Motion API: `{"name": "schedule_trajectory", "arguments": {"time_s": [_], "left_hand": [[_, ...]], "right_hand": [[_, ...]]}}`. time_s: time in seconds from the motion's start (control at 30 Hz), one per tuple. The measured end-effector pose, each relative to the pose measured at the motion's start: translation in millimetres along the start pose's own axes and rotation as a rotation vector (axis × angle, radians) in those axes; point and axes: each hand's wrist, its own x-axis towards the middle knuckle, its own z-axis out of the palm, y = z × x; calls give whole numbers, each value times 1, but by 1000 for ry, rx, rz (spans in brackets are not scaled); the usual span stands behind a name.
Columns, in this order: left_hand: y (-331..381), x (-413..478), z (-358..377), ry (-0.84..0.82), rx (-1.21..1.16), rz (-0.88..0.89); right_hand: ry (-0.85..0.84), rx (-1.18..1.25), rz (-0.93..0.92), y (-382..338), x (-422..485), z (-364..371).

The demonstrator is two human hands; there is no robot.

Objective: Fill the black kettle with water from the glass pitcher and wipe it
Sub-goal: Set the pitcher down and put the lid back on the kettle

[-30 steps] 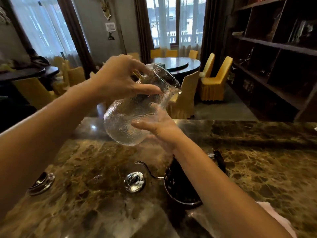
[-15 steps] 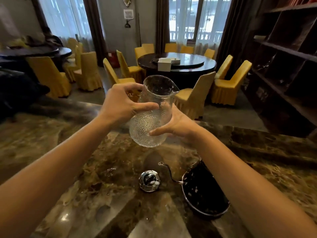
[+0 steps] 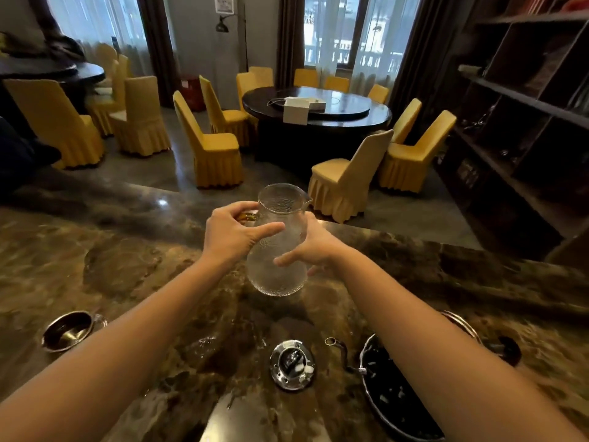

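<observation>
The textured glass pitcher (image 3: 279, 244) stands upright just above or on the far middle of the brown marble counter (image 3: 127, 272), and it looks empty. My left hand (image 3: 234, 232) grips its amber handle and neck from the left. My right hand (image 3: 314, 247) cups its right side. The black kettle (image 3: 398, 397) sits open at the near right, partly hidden under my right forearm, its thin spout (image 3: 339, 350) pointing left. The kettle's shiny lid (image 3: 291, 365) lies on the counter to its left.
A small metal bowl (image 3: 68, 330) rests at the counter's near left. Water drops lie on the stone near the lid. Beyond the counter are yellow-covered chairs (image 3: 216, 151), a round dark table (image 3: 318, 113) and dark shelves (image 3: 526, 106) on the right.
The pitcher has gone from tilted and raised near me to upright, lower and farther out over the counter. Both hands stayed on it. The view has tilted up.
</observation>
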Motion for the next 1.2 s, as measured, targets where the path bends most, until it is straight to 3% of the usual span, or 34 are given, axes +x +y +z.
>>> {"name": "schedule_trajectory", "arguments": {"time_s": [0.27, 0.5, 0.73, 0.83, 0.93, 1.0, 1.1, 1.2], "left_hand": [[-25, 14, 26, -95, -3, 27], [-32, 21, 33, -133, 8, 47], [-24, 7, 27, -92, 249, 120], [-10, -13, 21, 70, 288, 234], [2, -45, 18, 4, 266, 407], [-1, -69, 17, -108, 293, 440], [-20, -108, 12, -238, 377, 356], [-49, -153, 6, -310, 501, 174]], "right_hand": [[67, 84, 133, 23, 19, 12], [161, 152, 102, 34, 19, 16], [309, 229, -68, 32, -18, 7], [380, 306, -102, 17, -48, -5], [459, 359, -282, 0, -93, -9], [401, 385, -407, -6, -130, -4], [92, 383, -462, 8, -175, 14], [-67, 1, -398, 48, -184, 49]]}}
